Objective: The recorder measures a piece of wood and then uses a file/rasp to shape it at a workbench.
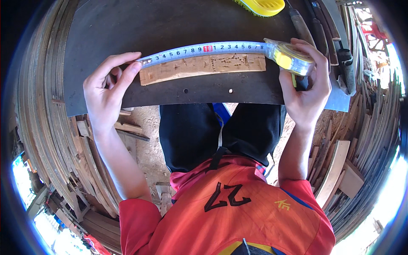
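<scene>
A short strip of wood (199,69) lies on the dark tabletop, with a cluster of small holes and marks toward its right part. Along its far edge runs the drawn-out blade of a tape measure (293,59), whose clear case with yellow parts is at the right. My right hand (309,83) is wrapped round that case. My left hand (111,80) pinches the blade's end between thumb and fingers, at the wood's left end. The blade lies taut, bowed a little in this view.
The dark board tabletop (170,21) has two small holes near its front edge. A yellow brush (265,6) rests at the far side. Several handled tools (319,32) lie at the right. Stacked timber strips (46,85) stand on both sides, with offcuts on the ground.
</scene>
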Motion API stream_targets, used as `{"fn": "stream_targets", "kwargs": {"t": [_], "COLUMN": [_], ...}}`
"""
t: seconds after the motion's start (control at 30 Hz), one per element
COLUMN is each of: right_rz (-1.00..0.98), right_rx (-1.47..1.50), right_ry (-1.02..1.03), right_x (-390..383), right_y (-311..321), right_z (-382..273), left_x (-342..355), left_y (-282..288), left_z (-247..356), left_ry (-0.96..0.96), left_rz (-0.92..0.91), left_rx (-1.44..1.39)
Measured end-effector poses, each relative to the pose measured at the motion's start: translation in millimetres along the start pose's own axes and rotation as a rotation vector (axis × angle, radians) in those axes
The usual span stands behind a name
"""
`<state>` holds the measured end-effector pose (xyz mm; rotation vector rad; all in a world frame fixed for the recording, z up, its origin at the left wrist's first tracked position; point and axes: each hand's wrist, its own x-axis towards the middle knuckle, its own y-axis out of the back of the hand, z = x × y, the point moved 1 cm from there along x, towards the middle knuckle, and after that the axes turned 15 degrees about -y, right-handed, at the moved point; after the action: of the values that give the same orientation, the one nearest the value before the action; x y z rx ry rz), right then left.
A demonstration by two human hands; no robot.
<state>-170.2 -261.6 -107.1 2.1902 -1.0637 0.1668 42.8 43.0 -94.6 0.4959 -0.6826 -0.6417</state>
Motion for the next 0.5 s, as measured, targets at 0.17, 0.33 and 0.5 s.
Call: {"fn": "stream_targets", "kwargs": {"t": [0.17,0.33,0.5], "right_rz": [-0.012,-0.012,-0.060], "right_rx": [0.017,-0.002,-0.019], "right_ry": [-0.045,-0.030,-0.043], "right_x": [-2.7,-3.0,-4.7], "right_y": [1.2,1.6,4.9], "right_z": [-1.4,-0.4,-3.6], "left_x": [-1.4,-2.6,-2.6], "left_y": [-1.0,-0.8,-1.2], "left_z": [-3.3,-2.3,-0.3], "left_ry": [-0.011,-0.007,-0.012], "left_rz": [-0.005,-0.009,-0.001], "left_rx": [0.015,0.018,0.020]}}
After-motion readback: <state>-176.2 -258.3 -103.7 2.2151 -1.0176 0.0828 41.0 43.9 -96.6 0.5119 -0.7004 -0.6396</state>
